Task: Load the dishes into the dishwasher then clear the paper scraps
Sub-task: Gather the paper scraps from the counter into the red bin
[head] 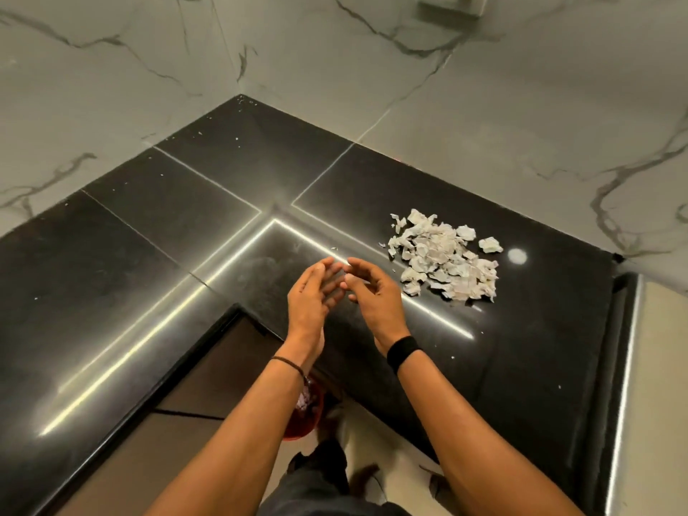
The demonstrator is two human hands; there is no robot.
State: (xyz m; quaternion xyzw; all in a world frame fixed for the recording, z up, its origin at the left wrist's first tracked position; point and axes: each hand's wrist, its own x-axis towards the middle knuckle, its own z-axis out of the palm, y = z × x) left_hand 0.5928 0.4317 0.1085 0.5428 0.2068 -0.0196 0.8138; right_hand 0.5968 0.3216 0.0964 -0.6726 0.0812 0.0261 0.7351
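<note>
Paper scraps (445, 255) lie just right of both empty hands' grip.

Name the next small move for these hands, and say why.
Probably reach the right hand to the paper scraps and gather a handful. Both hands, left hand included, look empty, the pile still lies on the black counter, and a red bin waits below.

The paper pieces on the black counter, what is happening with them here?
A person stands at the corner of a black counter. Both hands, left hand and right hand, are held open close together above it, holding nothing visible. The pile of paper scraps lies on the counter to the right. A red bin below already holds some scraps.
</note>
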